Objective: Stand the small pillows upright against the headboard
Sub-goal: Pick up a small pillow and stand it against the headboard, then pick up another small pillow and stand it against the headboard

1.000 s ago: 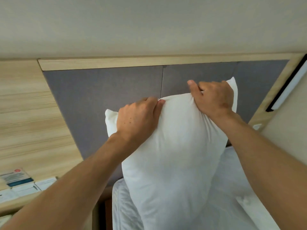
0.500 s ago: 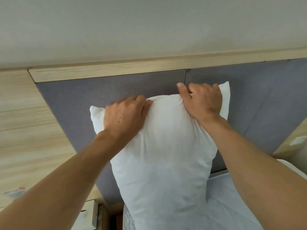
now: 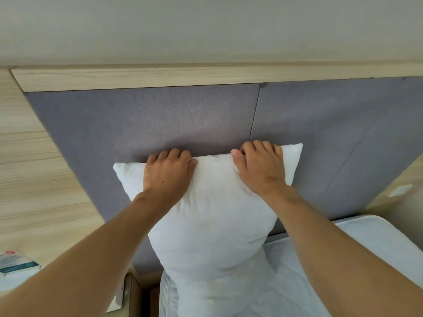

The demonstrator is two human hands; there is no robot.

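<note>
A white pillow point(image 3: 212, 223) stands upright on the bed, its back pressed to the grey padded headboard point(image 3: 174, 120). My left hand point(image 3: 168, 173) grips the pillow's top edge near its left corner. My right hand point(image 3: 262, 168) grips the top edge near the right corner. Fingers of both hands curl over the edge between pillow and headboard. The pillow's bottom end rests on the white bedding point(image 3: 320, 259). No second pillow is in view.
A pale wooden rail point(image 3: 183, 76) caps the headboard. Wood-grain wall panels point(image 3: 29, 170) run to the left. A bedside surface at the lower left holds small printed packets point(image 3: 16, 264). A light wall fitting point(image 3: 399, 191) sits at the right edge.
The pillow has come down lower against the headboard with both hands still on its top edge. The view has shifted, so more bedding shows at the right.
</note>
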